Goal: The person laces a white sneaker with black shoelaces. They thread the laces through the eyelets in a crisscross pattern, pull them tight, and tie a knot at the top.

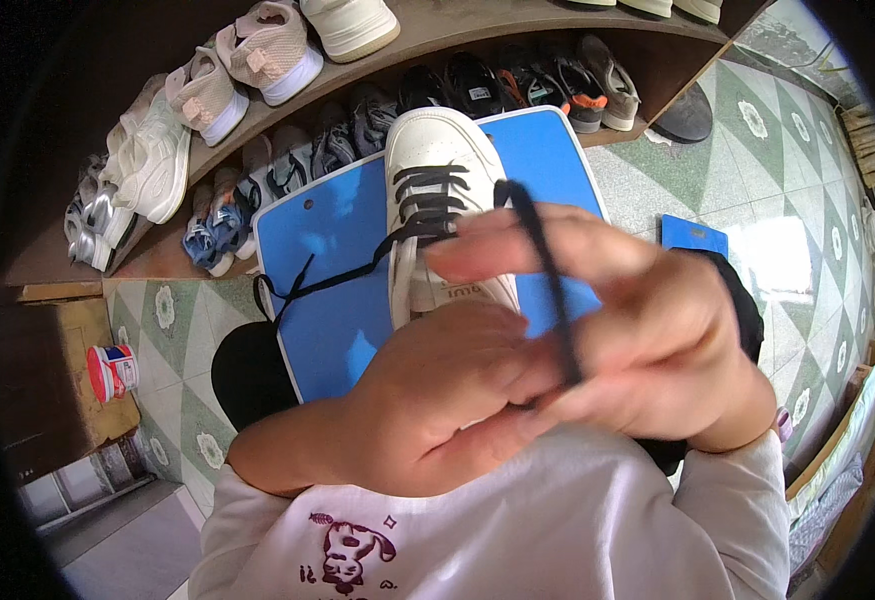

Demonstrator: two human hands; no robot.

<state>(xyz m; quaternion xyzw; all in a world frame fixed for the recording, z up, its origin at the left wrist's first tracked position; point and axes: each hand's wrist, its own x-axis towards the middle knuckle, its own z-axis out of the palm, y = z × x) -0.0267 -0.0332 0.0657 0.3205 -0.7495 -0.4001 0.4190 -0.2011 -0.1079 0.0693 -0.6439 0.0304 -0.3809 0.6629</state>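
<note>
A white sneaker [445, 146] lies toe away from me on a blue board with a white rim [332, 217], across my lap. Black shoelace [430, 202] crosses its front eyelets, and one loose lace end trails left over the board. The other length of black lace [546, 270] runs in a loop across the fingers of my right hand [632, 322], which is blurred. Close against it, above the shoe's heel end, my left hand [445, 397] has its fingertips closed on the lace. The shoe's heel end is hidden behind my hands.
A wooden shoe rack [377, 64] with rows of shoes stands beyond the board. A dark slipper [681, 112] and a blue object [696, 232] lie on the tiled floor at right. At left are a red and white tub [113, 373] and a wooden cabinet [39, 382].
</note>
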